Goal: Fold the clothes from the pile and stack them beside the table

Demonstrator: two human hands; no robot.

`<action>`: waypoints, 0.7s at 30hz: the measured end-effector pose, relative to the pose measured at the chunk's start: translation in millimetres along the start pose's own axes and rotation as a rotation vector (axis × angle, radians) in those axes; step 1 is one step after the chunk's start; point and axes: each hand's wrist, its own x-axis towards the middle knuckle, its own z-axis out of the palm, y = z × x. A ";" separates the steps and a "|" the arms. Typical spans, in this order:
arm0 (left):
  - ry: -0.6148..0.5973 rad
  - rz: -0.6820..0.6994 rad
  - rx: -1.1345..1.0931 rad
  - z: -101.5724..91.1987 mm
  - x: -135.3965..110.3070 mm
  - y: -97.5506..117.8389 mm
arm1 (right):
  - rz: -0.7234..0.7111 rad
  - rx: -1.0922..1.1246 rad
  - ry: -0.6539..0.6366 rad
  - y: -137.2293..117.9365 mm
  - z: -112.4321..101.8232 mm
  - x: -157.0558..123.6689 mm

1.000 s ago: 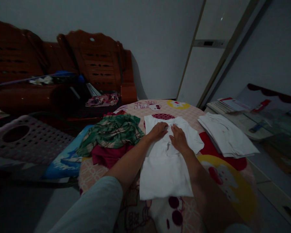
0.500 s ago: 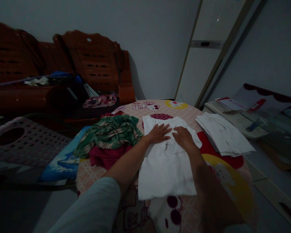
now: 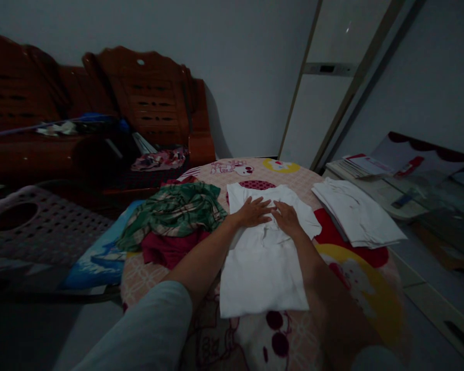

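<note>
A white garment (image 3: 263, 278), probably a shirt, is spread on the round table with its near end folded over. My left hand (image 3: 254, 212) rests flat on its upper part, fingers spread. Beside it, almost touching, my right hand (image 3: 286, 218) lies on the same cloth with its fingers stretched out. Neither hand grips anything. Left of the garment is a crumpled green plaid cloth (image 3: 178, 208) on top of a dark pink cloth (image 3: 172, 250). On the right sits a stack of folded white clothes (image 3: 358, 214).
A patterned tablecloth (image 3: 147, 283) covers the table. A blue printed bag or cushion (image 3: 96, 263) and a woven plastic chair (image 3: 42, 232) stand at the left. Behind are wooden chairs (image 3: 150, 98) with cloths on them. Papers (image 3: 367, 166) lie on a side table at the right.
My right hand has moved slightly left toward my left hand, and its fingers have straightened onto the cloth. The garment's right edge has shifted a little inward. My left hand stays nearly still.
</note>
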 end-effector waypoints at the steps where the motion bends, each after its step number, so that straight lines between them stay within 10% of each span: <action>1: -0.004 0.002 -0.004 -1.0 -0.1 0.5 | 0.007 -0.014 -0.013 1.4 4.2 0.2; 10: 0.093 -0.070 -0.131 -1.7 -2.4 2.0 | 0.027 -0.063 0.053 -6.0 2.3 -1.4; 21: 0.030 -0.048 -0.022 3.7 0.3 2.2 | 0.156 -0.268 -0.189 -22.7 -11.5 -7.0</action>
